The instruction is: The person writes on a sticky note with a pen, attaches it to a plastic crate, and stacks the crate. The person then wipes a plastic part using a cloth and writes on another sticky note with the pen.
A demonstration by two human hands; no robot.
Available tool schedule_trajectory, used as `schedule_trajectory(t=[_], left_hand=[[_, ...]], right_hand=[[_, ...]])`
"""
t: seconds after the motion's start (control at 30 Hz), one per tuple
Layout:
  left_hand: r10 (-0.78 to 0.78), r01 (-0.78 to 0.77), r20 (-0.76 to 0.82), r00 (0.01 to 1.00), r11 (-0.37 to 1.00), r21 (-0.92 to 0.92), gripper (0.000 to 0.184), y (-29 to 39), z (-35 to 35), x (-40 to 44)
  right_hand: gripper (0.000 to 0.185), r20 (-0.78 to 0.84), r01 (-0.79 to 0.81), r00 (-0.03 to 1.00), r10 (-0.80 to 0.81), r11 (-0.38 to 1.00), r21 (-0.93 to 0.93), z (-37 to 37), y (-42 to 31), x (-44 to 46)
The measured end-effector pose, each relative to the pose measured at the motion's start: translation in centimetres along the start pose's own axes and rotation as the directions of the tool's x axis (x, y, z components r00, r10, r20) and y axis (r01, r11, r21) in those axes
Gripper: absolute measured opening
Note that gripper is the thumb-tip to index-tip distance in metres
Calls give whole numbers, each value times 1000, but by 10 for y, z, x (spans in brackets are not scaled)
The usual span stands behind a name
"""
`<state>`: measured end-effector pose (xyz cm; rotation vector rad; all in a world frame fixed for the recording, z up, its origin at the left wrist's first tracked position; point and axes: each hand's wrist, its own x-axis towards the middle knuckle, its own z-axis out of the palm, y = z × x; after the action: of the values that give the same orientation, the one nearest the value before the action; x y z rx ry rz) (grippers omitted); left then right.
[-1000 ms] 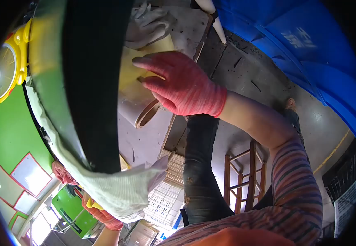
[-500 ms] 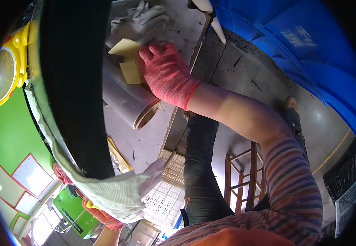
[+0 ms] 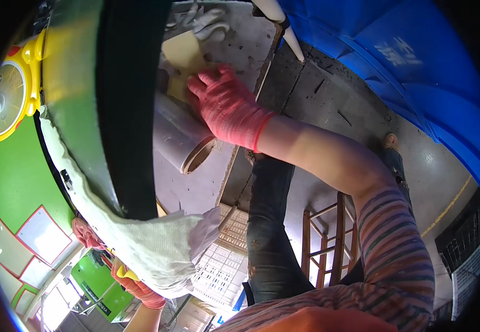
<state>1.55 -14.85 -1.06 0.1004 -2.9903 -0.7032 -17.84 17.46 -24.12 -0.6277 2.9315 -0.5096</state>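
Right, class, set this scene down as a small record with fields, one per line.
Right hand: red-gloved, at a flat yellow sheet; grip unclear
Left hand: red-gloved, by a small yellow object
Near right hand: hollow grey tube
Between hands: white ribbed cloth
Floor: brown wooden frame with rungs
Upper right: large blue surface

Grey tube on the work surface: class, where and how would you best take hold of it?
Probably around the grey tube just behind its open end, from above, with the grip spanning its sides. It lies on its side and its rounded wall is bare there; farther back, the right hand and yellow material crowd it.
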Motion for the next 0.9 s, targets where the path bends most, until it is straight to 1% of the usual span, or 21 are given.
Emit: schedule_trajectory(t=[0.1, 0.13, 0.2, 0.3, 0.33, 0.4, 0.5, 0.57, 0.63, 0.67, 0.77, 0.8, 0.9], left_hand=[[-1, 0, -10, 1000, 1000, -15, 51, -2, 0, -1], [2, -2, -11, 1000, 1000, -14, 51, -3, 0, -2], [8, -8, -12, 1000, 1000, -11, 50, -5, -3, -3], [6, -6, -11, 1000, 1000, -21, 50, -8, -6, -4], [6, -6, -10, 1000, 1000, -19, 50, -8, -6, -4], [17, -17, -4, 1000, 1000, 8, 50, -8, -6, -3], [33, -33, 10, 999, 999, 25, 54, -10, -7, -3], [57, -59, 23, 998, 996, 61, 58, -11, -8, -2], [69, -72, 37, 997, 993, 98, 62, -10, -12, -2], [68, -72, 41, 997, 992, 104, 62, -10, -12, -2], [59, -62, 40, 997, 996, 61, 63, -10, -9, -1], [48, -49, 29, 998, 998, 32, 61, -7, -4, 0], [10, -11, -27, 1000, 998, -58, 55, 12, 13, 2]], right_hand=[[45, -41, 4, 999, -2, 999, 37, 4, -5, 11], [47, -136, 63, 990, -49, 993, 99, 7, -4, 11], [53, -330, 200, 936, -125, 958, 205, 11, 1, 10], [50, -594, 361, 801, -73, 850, 382, 11, 15, 6], [52, -625, 306, 780, 36, 849, 430, 8, 17, -2], [56, -660, 199, 707, 254, 824, 530, -2, 11, -23], [60, -623, 196, 773, 118, 890, 412, -18, -20, -49], [55, -617, 246, 786, 37, 897, 367, -11, -37, -46], [52, -596, 263, 803, -3, 899, 350, 8, -48, -39], [47, -659, 252, 751, 44, 903, 348, 19, -45, -35], [46, -676, 158, 710, 195, 892, 423, 24, -34, -41], [43, -696, 125, 671, 255, 887, 445, 19, -26, -42], [45, -710, 78, 627, 322, 880, 468, 13, -4, -39]])
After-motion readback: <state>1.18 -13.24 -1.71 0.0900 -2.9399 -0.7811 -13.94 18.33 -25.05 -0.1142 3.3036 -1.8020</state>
